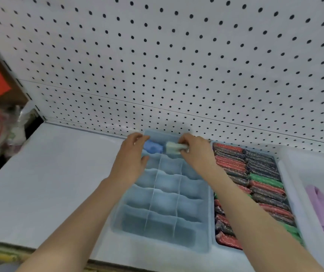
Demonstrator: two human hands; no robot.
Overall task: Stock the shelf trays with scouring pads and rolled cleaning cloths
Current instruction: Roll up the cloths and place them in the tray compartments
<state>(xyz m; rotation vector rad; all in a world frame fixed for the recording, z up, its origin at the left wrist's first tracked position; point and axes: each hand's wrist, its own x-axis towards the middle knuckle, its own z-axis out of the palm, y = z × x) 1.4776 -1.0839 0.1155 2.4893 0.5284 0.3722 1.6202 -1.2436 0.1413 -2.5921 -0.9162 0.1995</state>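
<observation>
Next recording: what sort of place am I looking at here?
Probably a shop aisle being stocked: a white pegboard back wall above a shelf, packed rows of scouring pads, and a divided blue tray where the right hand holds a pale green cloth beside a blue cloth.

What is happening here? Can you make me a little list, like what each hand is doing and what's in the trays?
Left hand: at the blue rolled cloth in the back-left compartment; grip unclear
Right hand: pinches a pale green rolled cloth at the back-middle compartment
Blue divided tray: the other compartments in view are empty
Tray to its right: packed with red, dark and green scouring pads
White bin, far right: purple cloth and a blue one
Behind: white pegboard
</observation>
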